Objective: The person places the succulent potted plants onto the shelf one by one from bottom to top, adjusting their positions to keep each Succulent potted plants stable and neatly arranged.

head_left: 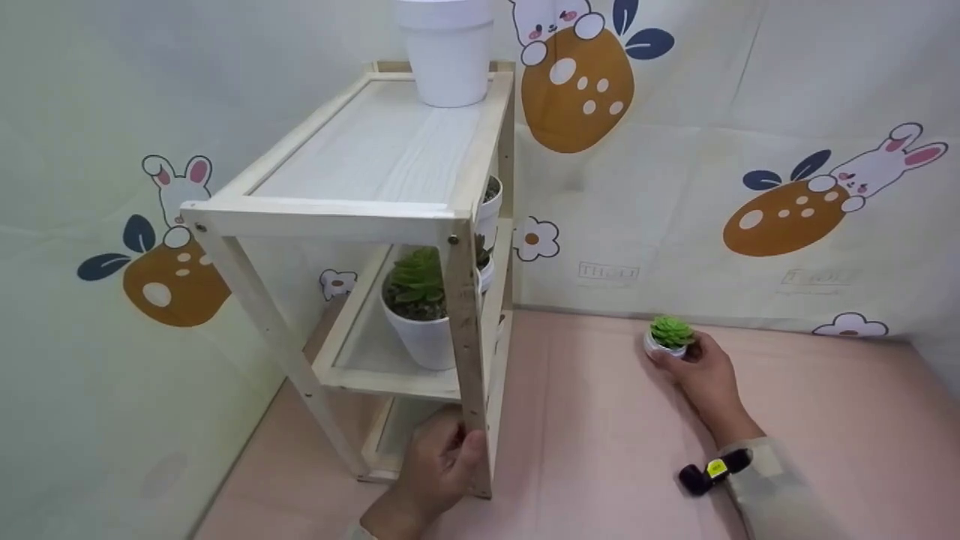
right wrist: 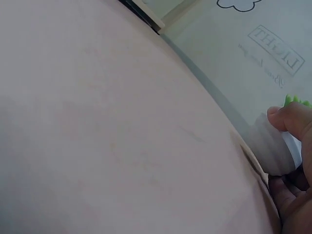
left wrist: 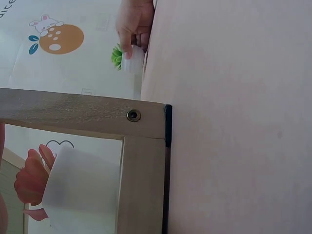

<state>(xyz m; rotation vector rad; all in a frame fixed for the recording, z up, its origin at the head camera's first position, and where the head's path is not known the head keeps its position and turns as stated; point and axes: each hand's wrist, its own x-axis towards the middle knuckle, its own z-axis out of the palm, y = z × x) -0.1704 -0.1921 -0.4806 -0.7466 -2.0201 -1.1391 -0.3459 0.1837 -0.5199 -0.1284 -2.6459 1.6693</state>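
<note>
Low on the front right leg of a three-tier wooden shelf (head_left: 334, 225), my left hand (head_left: 436, 466) grips the post, thumb at its front. My right hand (head_left: 709, 379) holds a small potted succulent (head_left: 670, 331) between thumb and fingers, close to the back wall. Its bright green leaves point up above a white pot (right wrist: 274, 146), which stands at the pink cloth's far edge. In the left wrist view, the shelf's lower corner (left wrist: 146, 131) fills the middle, with the same small succulent (left wrist: 117, 57) beyond it.
A white pot (head_left: 450, 56) stands at the back of the top tier. Below it, a larger green succulent (head_left: 417, 330) sits at the middle tier's front, with smaller pots behind. A red-leaved plant (left wrist: 31, 178) is on the bottom tier. Patterned cloth walls (head_left: 660, 172) enclose the pink surface (head_left: 592, 420).
</note>
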